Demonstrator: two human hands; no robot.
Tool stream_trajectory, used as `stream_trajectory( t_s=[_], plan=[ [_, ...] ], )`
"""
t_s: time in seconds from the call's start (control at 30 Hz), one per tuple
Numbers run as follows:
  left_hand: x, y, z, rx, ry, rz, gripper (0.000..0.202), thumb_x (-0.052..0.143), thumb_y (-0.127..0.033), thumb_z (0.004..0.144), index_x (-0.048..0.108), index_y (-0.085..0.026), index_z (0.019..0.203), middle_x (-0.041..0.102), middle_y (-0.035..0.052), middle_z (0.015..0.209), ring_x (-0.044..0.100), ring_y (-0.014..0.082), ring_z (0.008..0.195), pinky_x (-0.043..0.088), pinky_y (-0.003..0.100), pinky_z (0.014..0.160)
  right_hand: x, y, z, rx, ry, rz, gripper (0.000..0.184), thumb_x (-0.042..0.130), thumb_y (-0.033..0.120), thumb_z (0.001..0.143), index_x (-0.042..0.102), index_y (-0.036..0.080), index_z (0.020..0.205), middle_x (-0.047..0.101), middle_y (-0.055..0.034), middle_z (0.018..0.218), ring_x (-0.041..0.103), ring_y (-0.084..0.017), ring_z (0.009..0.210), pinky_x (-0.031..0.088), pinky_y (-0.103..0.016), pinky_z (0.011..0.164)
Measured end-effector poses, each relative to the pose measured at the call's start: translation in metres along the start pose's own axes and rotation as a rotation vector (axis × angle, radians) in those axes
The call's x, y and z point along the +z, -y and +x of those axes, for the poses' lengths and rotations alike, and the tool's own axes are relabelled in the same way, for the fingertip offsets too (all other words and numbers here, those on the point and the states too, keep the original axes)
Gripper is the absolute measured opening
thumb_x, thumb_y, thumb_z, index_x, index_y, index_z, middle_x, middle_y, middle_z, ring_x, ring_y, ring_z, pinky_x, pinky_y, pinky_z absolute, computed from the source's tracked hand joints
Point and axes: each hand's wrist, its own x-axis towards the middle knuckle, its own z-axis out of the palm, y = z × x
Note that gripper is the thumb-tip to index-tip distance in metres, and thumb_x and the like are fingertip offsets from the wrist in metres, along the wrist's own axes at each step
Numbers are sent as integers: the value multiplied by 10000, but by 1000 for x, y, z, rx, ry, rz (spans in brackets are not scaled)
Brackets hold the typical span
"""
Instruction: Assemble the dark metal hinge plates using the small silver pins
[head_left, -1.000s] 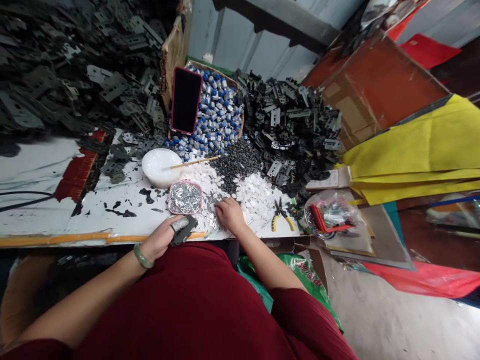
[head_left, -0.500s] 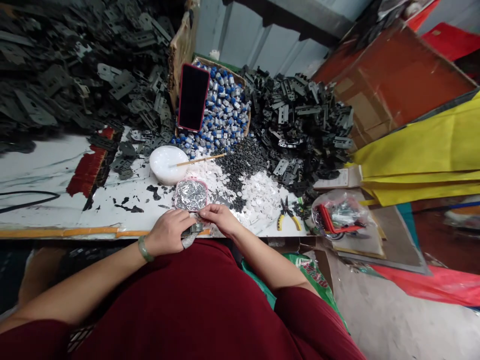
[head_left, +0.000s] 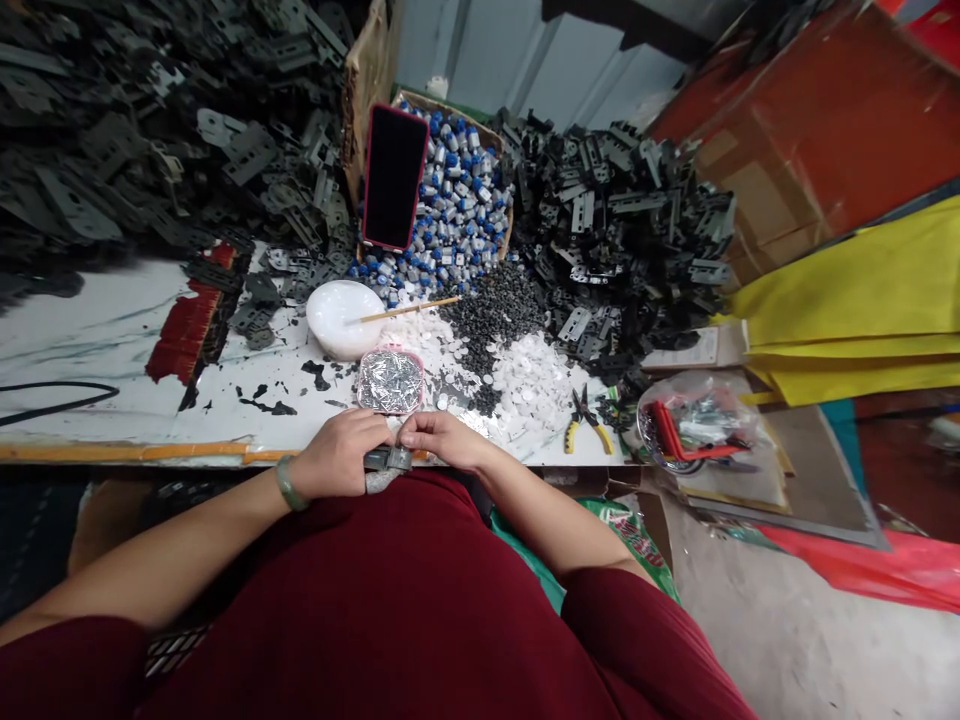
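At the table's front edge, close against my body, my left hand is closed around a dark grey slotted metal part, much of it hidden by the fingers. My right hand meets it from the other side, thumb and forefinger pinched together at the part's upper end. Whatever sits in that pinch is too small to make out. Just beyond both hands stands a pink-rimmed tub full of small shiny metal pins. Behind it is a white bowl with a thin wooden stick lying across its rim.
White discs and small black pieces lie heaped right of the tub. Yellow-handled pliers rest nearby. Behind are a phone, blue-and-white pieces in a box, and piles of dark metal parts.
The view has shifted slightly, so the table's things appear a little further right. Both hands stay together at the metal part, and more of its dark grey body shows below the fingers.
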Motion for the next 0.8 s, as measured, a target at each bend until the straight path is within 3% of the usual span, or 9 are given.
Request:
stream_trajectory(
  t_s=[0.1, 0.23, 0.3, 0.4, 0.53, 0.63, 0.8],
  plan=[
    [-3, 0, 1, -35, -25, -118, 129, 580, -312, 756, 526, -196, 752, 570, 6, 672, 503, 145, 628, 415, 271, 595, 0, -1, 2, 12, 53, 132, 447, 743, 551, 607, 586, 141, 692, 563, 30, 649, 488, -94, 628, 401, -254, 684],
    [-5, -1, 0, 1, 47, 4, 152, 535, -325, 756, 518, -188, 820, 579, 31, 711, 527, 178, 655, 429, 311, 621, -1, 2, 4, -50, 83, 55, 499, 704, 619, 629, 544, 150, 686, 527, 33, 647, 469, -96, 624, 395, -252, 664],
    [-6, -1, -1, 23, 91, 44, 163, 494, -309, 773, 515, -182, 873, 596, 46, 750, 544, 192, 685, 432, 327, 639, -3, 8, 1, -146, 84, -104, 532, 627, 679, 675, 520, 159, 710, 518, 23, 672, 463, -106, 636, 391, -255, 650],
    [-10, -2, -1, 31, 91, 27, 164, 456, -289, 799, 508, -186, 916, 614, 48, 778, 560, 195, 695, 437, 331, 642, -5, 22, -6, -400, 97, -563, 569, 535, 727, 723, 516, 163, 798, 541, -27, 777, 474, -146, 710, 390, -284, 676],
    [-16, -9, 1, 70, 47, 6, 119, 454, -286, 827, 502, -188, 873, 612, 42, 731, 552, 192, 656, 431, 322, 606, -2, 37, -14, -701, 107, -1124, 502, 434, 669, 831, 492, 171, 801, 538, -72, 800, 457, -190, 766, 376, -319, 712],
    [-21, -15, 2, 106, 27, 16, 86, 440, -254, 837, 498, -192, 822, 592, 35, 676, 528, 183, 612, 408, 313, 570, 1, 40, -13, -803, 121, -1226, 438, 432, 611, 864, 471, 183, 781, 525, -58, 761, 450, -186, 744, 365, -301, 688],
    [-25, -15, 2, 113, 13, 24, 84, 458, -263, 821, 500, -192, 832, 591, 34, 673, 529, 184, 612, 408, 313, 567, 1, 42, -7, -849, 151, -1206, 403, 509, 595, 813, 442, 199, 767, 511, -32, 727, 445, -174, 701, 352, -283, 646]
  ],
)
